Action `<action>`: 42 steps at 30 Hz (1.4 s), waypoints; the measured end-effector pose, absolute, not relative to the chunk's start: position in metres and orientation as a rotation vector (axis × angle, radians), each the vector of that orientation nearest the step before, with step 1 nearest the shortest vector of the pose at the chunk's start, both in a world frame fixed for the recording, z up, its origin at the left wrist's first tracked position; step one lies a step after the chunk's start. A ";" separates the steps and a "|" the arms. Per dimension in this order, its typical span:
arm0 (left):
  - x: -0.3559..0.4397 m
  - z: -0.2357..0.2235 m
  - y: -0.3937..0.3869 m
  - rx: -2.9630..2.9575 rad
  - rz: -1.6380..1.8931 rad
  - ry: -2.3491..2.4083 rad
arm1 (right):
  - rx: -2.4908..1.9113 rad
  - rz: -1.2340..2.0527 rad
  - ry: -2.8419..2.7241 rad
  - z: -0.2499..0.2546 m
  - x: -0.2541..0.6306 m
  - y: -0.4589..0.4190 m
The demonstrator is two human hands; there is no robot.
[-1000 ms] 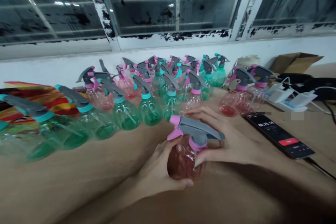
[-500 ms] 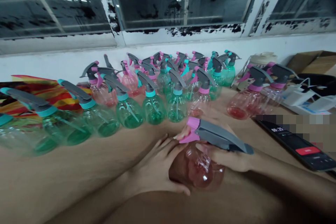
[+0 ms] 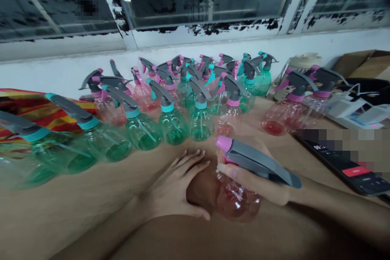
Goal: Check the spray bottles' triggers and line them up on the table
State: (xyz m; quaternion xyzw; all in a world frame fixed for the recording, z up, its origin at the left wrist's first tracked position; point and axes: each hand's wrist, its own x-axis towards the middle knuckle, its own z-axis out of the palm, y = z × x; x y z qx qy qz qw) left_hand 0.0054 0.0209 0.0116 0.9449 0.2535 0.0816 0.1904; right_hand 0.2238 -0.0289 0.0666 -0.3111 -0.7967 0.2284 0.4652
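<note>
A pink see-through spray bottle [image 3: 236, 201] with a grey trigger head and pink nozzle stands low in the middle of the tan table [image 3: 76, 207]. My right hand [image 3: 258, 185] is wrapped round its neck, under the grey trigger. My left hand [image 3: 178, 187] lies just left of the bottle, fingers stretched out and apart, its thumb near the bottle's base. Whether it still touches the bottle is unclear.
Several green and pink spray bottles [image 3: 170, 124] crowd the table's far side below a window wall. Two pink bottles [image 3: 282, 115] stand at the right. A black phone [image 3: 347, 166] lies at the right edge, beside white chargers [image 3: 345, 107]. A striped cloth [image 3: 39, 109] lies at the left.
My left hand has let go of the bottle's body and its fingers have spread. My right hand has shifted the bottle a little to the right, and the trigger head now points right.
</note>
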 end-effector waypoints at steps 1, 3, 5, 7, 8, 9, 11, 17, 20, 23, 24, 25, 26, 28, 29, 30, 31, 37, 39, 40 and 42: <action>0.005 0.012 0.021 2.671 0.216 0.710 | -0.768 0.566 -1.951 0.067 0.224 -0.029; 0.006 0.012 0.021 2.711 0.198 0.704 | -0.779 0.609 -1.937 0.067 0.224 -0.028; 0.006 0.013 0.020 2.739 0.196 0.708 | -0.785 0.681 -1.917 0.066 0.225 -0.027; 0.006 0.013 0.020 2.749 0.194 0.729 | -0.791 0.766 -1.874 0.064 0.224 -0.025; 0.007 0.014 0.019 2.751 0.189 0.736 | -0.786 0.799 -1.843 0.063 0.224 -0.025; 0.007 0.014 0.019 2.754 0.184 0.742 | -0.781 0.823 -1.813 0.062 0.224 -0.025; 0.008 0.014 0.020 2.760 0.172 0.744 | -0.780 0.828 -1.768 0.061 0.223 -0.026; 0.006 0.011 0.020 2.762 0.196 0.725 | -0.793 0.778 -1.742 0.061 0.222 -0.031; 0.005 0.010 0.020 2.775 0.190 0.735 | -0.780 0.783 -1.727 0.061 0.222 -0.031; 0.005 0.010 0.020 2.775 0.167 0.743 | -0.764 0.792 -1.732 0.061 0.222 -0.031; 0.005 0.010 0.020 2.772 0.160 0.746 | -0.778 0.808 -1.734 0.062 0.222 -0.032; 0.005 0.010 0.020 2.770 0.154 0.748 | -0.796 0.828 -1.734 0.062 0.222 -0.032; 0.005 0.010 0.020 2.768 0.148 0.746 | -0.811 0.849 -1.732 0.062 0.222 -0.032; 0.005 0.009 0.020 2.765 0.135 0.742 | -0.831 0.886 -1.733 0.063 0.222 -0.033; 0.005 0.009 0.020 2.761 0.135 0.744 | -0.833 0.886 -1.729 0.063 0.222 -0.032; 0.005 0.009 0.020 2.757 0.134 0.744 | -0.831 0.870 -1.722 0.063 0.221 -0.032; 0.005 0.010 0.020 2.755 0.132 0.743 | -0.832 0.842 -1.712 0.063 0.220 -0.031; 0.005 0.011 0.019 2.773 0.148 0.753 | -0.901 0.705 -1.692 0.064 0.218 -0.030; 0.004 0.010 0.019 2.789 0.152 0.750 | -0.913 0.730 -1.688 0.064 0.219 -0.031; 0.004 0.009 0.019 2.795 0.155 0.749 | -0.912 0.739 -1.692 0.063 0.219 -0.031; 0.003 0.007 0.019 2.801 0.161 0.745 | -0.913 0.713 -1.700 0.063 0.219 -0.032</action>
